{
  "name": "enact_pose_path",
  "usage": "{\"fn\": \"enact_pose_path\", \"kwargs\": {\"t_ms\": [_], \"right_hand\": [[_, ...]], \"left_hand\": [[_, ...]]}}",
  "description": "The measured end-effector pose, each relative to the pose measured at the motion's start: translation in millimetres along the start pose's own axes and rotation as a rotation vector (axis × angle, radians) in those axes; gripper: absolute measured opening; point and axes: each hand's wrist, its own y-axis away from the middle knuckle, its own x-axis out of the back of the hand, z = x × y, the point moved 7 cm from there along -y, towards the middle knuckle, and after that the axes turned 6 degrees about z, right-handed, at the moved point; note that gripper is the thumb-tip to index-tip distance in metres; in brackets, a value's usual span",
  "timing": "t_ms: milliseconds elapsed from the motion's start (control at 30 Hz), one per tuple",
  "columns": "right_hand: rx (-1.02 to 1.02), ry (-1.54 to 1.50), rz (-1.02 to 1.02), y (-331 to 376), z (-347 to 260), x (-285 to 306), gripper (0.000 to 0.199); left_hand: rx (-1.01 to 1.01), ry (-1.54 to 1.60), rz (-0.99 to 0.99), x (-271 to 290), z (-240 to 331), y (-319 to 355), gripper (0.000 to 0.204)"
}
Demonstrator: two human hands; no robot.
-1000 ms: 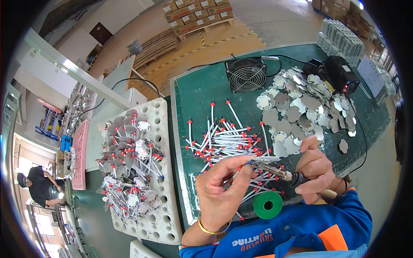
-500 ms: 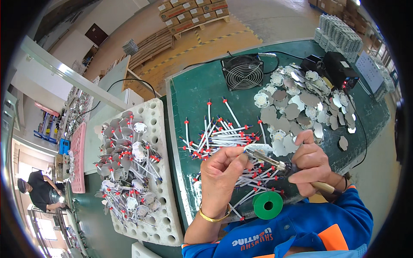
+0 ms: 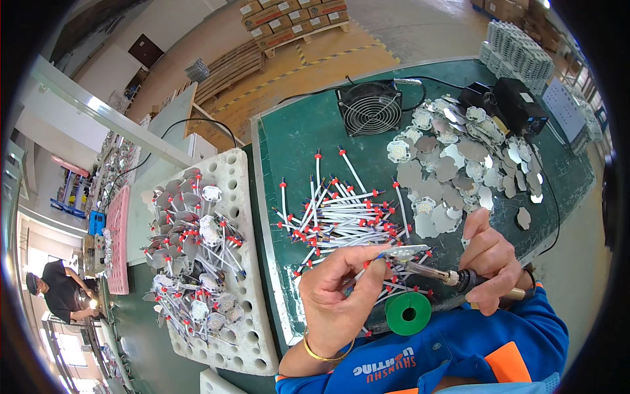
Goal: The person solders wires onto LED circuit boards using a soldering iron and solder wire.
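Observation:
My left hand (image 3: 341, 282) is closed, thumb and fingers pinching a small pale circuit board (image 3: 405, 251) at its left edge. A red and blue wire end shows at the fingertips; whether it is joined to the board I cannot tell. My right hand (image 3: 491, 266) is wrapped round a soldering iron (image 3: 467, 281), whose metal shaft points left, its tip just under the board. Below and between the hands stands a green solder spool (image 3: 423, 308). White wires with red rings (image 3: 348, 217) lie in a loose pile beyond my left hand.
Loose metal-backed boards (image 3: 453, 171) are heaped at the far right. A black fan (image 3: 371, 110) and a black box-shaped unit (image 3: 518, 105) stand at the back. A white foam block (image 3: 252, 315) on the left bears wired boards. Farther left, a person (image 3: 60, 290) works.
Both hands have moved slightly toward me. The board has tilted nearly edge-on, and the soldering iron has swung lower, its tip now beneath the board. My right hand has shifted a little right.

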Motion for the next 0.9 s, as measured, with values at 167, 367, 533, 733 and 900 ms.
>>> {"fn": "enact_pose_path", "kwargs": {"t_ms": [167, 367, 533, 733, 900], "right_hand": [[-0.016, 0.021, -0.058, 0, -1, -3, 0.02], [-0.014, 0.092, -0.094, -1, -1, -7, 0.022], [0.046, 0.174, -0.094, -1, 0, -11, 0.021], [-0.051, 0.226, -0.067, 2, 17, -15, 0.022], [-0.156, 0.09, 0.024, 3, 28, -8, 0.019]], "left_hand": [[-0.03, -0.045, -0.009, -1, 3, 3, 0.015], [0.0, -0.02, 0.018, 1, 1, 4, 0.014], [0.068, 0.032, 0.033, 3, -6, -1, 0.012], [0.149, 0.155, 0.02, 6, -32, -18, 0.014], [0.253, 0.188, -0.009, 4, -59, -30, 0.013]]}}
